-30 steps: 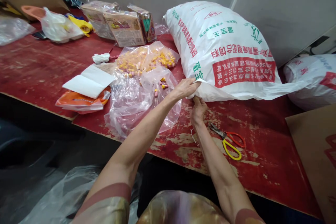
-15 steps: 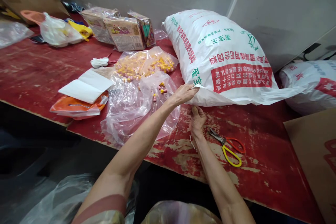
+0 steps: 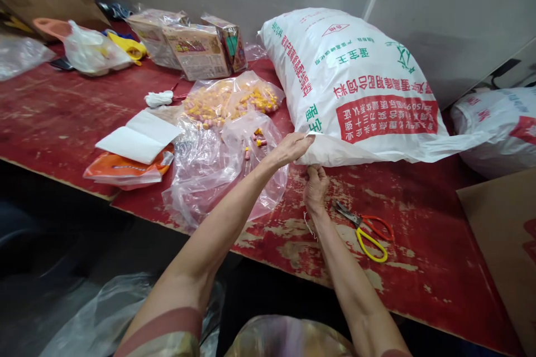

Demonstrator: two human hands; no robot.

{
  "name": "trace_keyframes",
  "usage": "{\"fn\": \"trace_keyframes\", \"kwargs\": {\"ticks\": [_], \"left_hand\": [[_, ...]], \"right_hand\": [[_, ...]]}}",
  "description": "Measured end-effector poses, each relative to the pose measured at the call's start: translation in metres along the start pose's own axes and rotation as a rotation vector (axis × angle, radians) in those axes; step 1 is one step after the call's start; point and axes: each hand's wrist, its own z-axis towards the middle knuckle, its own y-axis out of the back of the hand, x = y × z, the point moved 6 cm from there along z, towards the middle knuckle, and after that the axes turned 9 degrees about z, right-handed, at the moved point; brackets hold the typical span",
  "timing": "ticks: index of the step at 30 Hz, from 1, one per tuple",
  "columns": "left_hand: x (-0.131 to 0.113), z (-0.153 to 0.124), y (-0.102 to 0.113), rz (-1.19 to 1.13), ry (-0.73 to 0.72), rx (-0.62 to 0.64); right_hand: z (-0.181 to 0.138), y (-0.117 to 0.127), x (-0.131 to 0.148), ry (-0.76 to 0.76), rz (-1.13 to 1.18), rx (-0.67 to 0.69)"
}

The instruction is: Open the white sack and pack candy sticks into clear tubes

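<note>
A full white woven feed sack with red and green print lies on the red table, its flattened mouth edge towards me. My left hand is closed in a pinch on the near left corner of that edge. Just below the corner, my right hand is closed, fingertips close to the sack's hem. A thin white string trails from beside the right palm; the part within the fingers is hidden. Scissors with one red and one yellow handle lie to the right of my right hand, blades slightly apart.
A clear bag of small yellow and pink pieces lies left of the sack. Beyond are packaged boxes. White paper rests on an orange packet. At the right are another sack and a cardboard box.
The view has shifted slightly. My right hand has risen a little closer to the sack's edge, and its fingers are curled tighter. My left hand keeps its pinch on the corner.
</note>
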Motion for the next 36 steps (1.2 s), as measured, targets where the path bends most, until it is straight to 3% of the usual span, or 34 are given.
{"fn": "trace_keyframes", "kwargs": {"ticks": [7,12,16,21,23,25,26,29,30,32,34,36], "left_hand": [[0.005,0.000,-0.004,-0.006,0.026,-0.032],[0.004,-0.004,-0.005,0.039,-0.061,-0.095],[-0.002,-0.034,-0.013,0.140,-0.202,-0.118],[0.002,-0.085,-0.052,0.362,-0.482,-0.129],[0.006,-0.099,-0.063,0.333,-0.537,-0.155],[0.013,-0.105,-0.060,0.153,-0.468,-0.256],[0.019,-0.105,-0.054,0.019,-0.362,-0.350],[0.053,-0.101,-0.044,-0.435,0.139,-0.636],[0.061,-0.096,-0.050,-0.598,0.282,-0.640],[0.069,-0.078,-0.073,-0.936,0.437,-0.492],[0.067,-0.061,-0.094,-1.227,0.455,-0.333],[0.066,-0.051,-0.104,-1.392,0.427,-0.323]], "right_hand": [[0.000,0.015,-0.003,0.010,-0.076,0.028],[-0.030,0.034,-0.015,-0.023,-0.070,0.002],[-0.039,0.045,0.006,-0.021,0.026,-0.061],[-0.020,0.040,0.042,-0.177,0.250,0.105],[-0.017,0.047,0.043,-0.206,0.219,0.046],[-0.018,0.056,0.035,-0.199,0.186,-0.051],[-0.019,0.060,0.030,-0.183,0.175,-0.089],[-0.021,0.067,0.017,-0.146,0.130,-0.115],[-0.021,0.068,0.016,-0.133,0.111,-0.107],[-0.019,0.072,0.018,-0.121,0.031,-0.061],[-0.017,0.075,0.029,-0.137,-0.188,0.051],[-0.018,0.078,0.048,-0.101,-0.587,0.146]]}}
